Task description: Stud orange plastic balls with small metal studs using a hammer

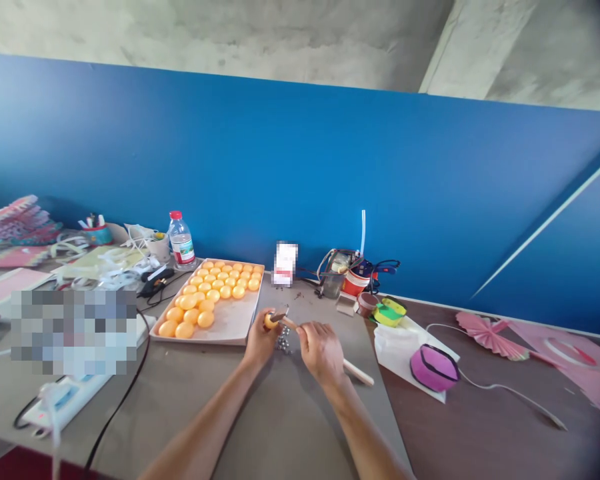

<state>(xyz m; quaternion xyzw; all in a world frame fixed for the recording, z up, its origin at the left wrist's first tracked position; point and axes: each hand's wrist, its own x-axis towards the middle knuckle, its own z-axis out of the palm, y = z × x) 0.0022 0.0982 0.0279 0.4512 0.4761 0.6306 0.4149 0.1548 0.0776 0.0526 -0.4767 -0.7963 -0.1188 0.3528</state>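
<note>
Fingers [256,321] of the left hand [261,341] curl closed around one smooth orange ball [269,322]; the right hand [323,348] closes on one pale wooden stick [359,373]. Shiny, rounded metal bits [283,343] cluster between them, too small to count. Beyond and left of the left hand, one shallow, flat-bottomed tray [237,317] holds roughly thirty glossy orange balls [213,295]. Beyond the right hand stands one red cup [356,283].

My left hand [261,340] is partly hiding orange ball [269,321]; right hand [321,348] is covering part of pale stick [359,372]. Forearms [207,417] are running off bottom edge. Pixelation is blurring upright white object [285,264], masking part of power strip [63,403].
</note>
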